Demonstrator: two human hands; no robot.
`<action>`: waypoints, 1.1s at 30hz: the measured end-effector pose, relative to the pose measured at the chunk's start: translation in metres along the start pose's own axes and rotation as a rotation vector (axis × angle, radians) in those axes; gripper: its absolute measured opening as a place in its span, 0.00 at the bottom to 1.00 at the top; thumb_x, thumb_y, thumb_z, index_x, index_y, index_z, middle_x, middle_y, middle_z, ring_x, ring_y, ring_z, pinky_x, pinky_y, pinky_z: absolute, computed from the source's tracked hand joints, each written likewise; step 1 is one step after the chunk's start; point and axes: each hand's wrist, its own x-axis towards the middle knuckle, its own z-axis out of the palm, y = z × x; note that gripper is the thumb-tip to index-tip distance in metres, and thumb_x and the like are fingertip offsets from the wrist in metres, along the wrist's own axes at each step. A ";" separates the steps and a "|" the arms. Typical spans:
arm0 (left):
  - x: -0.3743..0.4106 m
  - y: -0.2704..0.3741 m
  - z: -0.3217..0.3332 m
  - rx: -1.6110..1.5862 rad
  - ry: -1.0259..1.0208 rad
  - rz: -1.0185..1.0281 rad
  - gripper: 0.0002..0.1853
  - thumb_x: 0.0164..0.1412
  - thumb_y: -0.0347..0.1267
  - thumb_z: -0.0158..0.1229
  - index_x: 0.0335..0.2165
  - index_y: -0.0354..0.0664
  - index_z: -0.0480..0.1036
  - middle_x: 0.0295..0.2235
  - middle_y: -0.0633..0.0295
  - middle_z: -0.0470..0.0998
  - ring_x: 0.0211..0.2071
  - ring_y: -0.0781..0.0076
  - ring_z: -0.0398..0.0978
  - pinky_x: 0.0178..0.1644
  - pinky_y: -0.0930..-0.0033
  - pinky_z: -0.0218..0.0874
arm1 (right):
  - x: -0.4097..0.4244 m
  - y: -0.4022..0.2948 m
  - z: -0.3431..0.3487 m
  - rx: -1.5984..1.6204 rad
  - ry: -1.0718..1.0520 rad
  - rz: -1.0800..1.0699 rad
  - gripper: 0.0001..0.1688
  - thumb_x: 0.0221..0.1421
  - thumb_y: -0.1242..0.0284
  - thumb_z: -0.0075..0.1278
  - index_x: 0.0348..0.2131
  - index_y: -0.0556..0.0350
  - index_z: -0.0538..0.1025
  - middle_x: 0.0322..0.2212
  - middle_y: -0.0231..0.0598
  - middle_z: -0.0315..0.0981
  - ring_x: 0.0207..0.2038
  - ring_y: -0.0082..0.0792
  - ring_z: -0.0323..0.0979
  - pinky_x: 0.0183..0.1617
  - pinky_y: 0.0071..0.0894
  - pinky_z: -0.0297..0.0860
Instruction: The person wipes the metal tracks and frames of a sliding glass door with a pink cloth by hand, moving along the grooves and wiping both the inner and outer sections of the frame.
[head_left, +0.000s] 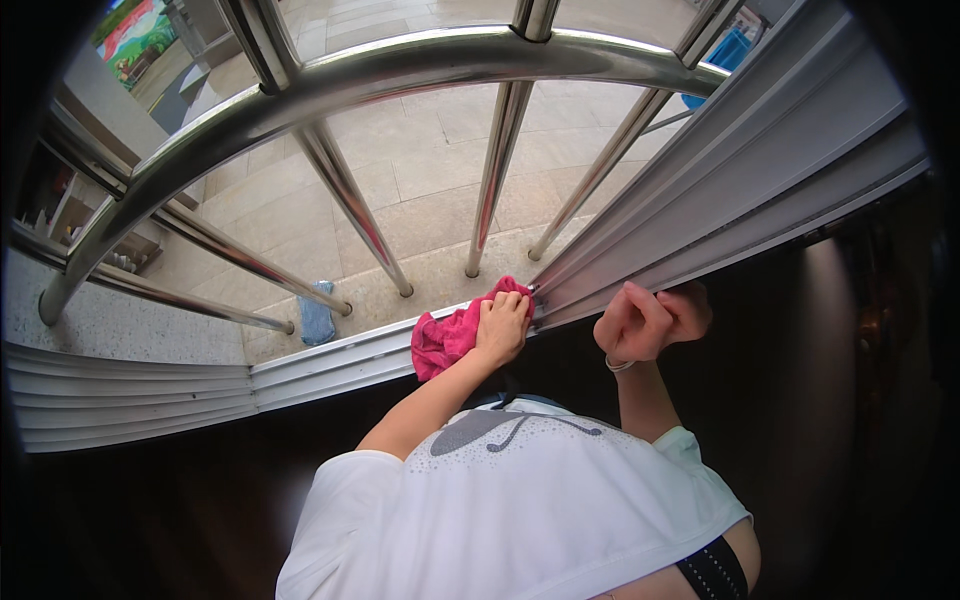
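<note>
My left hand (504, 326) presses a crumpled pink-red cloth (444, 345) onto the white metal window track (330, 369). The cloth's upper end reaches the foot of the sliding window frame (645, 217), where the track meets it. To the right, beside the frame's inner edge, I hold up my right hand (646, 324) with its fingers curled in and no object visible in it. A band circles that wrist. On the stone sill outside the track lies a blue sponge-like pad (316, 313), close to the feet of two bars.
A curved stainless steel rail (405, 66) with several upright bars (491, 180) stands just outside the window. Beyond it is a paved tile floor (435, 142). Top right, a blue container (729, 52) shows behind the frame. The indoor area below the track is dark.
</note>
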 end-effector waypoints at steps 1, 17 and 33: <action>0.004 -0.005 -0.004 -0.069 -0.023 0.020 0.18 0.54 0.35 0.55 0.44 0.43 0.71 0.38 0.61 0.69 0.43 0.62 0.65 0.42 0.60 0.55 | 0.000 0.000 0.004 -0.006 0.036 0.010 0.07 0.47 0.82 0.48 0.29 0.54 0.70 0.39 0.39 0.52 0.46 0.40 0.54 0.49 0.38 0.57; -0.002 -0.021 0.000 0.017 0.006 0.086 0.17 0.56 0.37 0.53 0.45 0.50 0.72 0.38 0.65 0.69 0.42 0.65 0.65 0.42 0.60 0.55 | -0.004 -0.009 0.017 -0.141 0.132 0.096 0.06 0.46 0.83 0.47 0.25 0.53 0.68 0.37 0.40 0.51 0.42 0.39 0.55 0.46 0.33 0.58; -0.002 -0.025 -0.015 -0.034 0.035 0.186 0.14 0.57 0.34 0.50 0.42 0.52 0.73 0.35 0.66 0.70 0.40 0.67 0.66 0.40 0.62 0.56 | -0.004 -0.007 0.020 -0.196 0.152 0.083 0.06 0.47 0.80 0.46 0.25 0.49 0.68 0.35 0.39 0.51 0.40 0.41 0.55 0.46 0.39 0.57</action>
